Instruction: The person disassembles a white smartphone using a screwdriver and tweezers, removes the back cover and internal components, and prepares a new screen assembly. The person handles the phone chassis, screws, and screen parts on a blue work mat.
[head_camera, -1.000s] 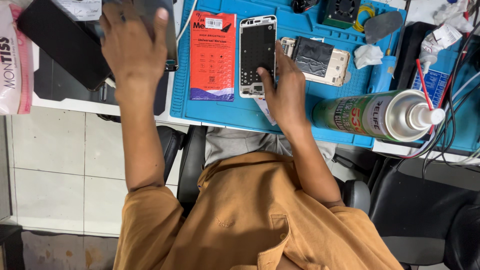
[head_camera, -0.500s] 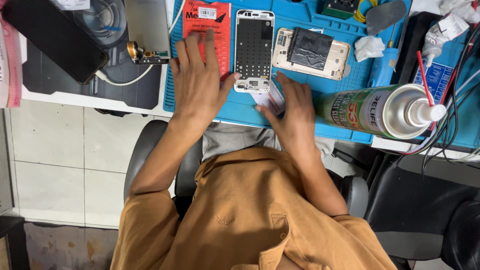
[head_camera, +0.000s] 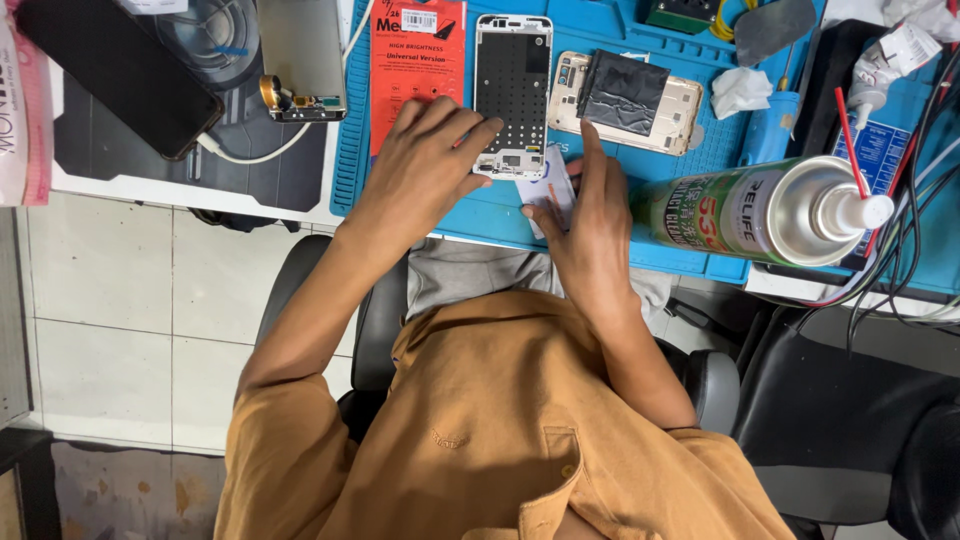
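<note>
Frame (head_camera: 512, 92), white-rimmed phone shell with a dark perforated inner plate, lying flat and upright on the blue mat (head_camera: 610, 215), between an orange packet (head_camera: 415, 65) and a gold phone (head_camera: 625, 100) with a black patch. Left hand (head_camera: 425, 170) spread open, fingertips pressing the frame's lower edge. Right hand (head_camera: 590, 230) just below, thumb and fingers pinching a small white card (head_camera: 550, 195), forefinger stretched straight. Green spray can (head_camera: 770, 210) lying on its side nearby.
</note>
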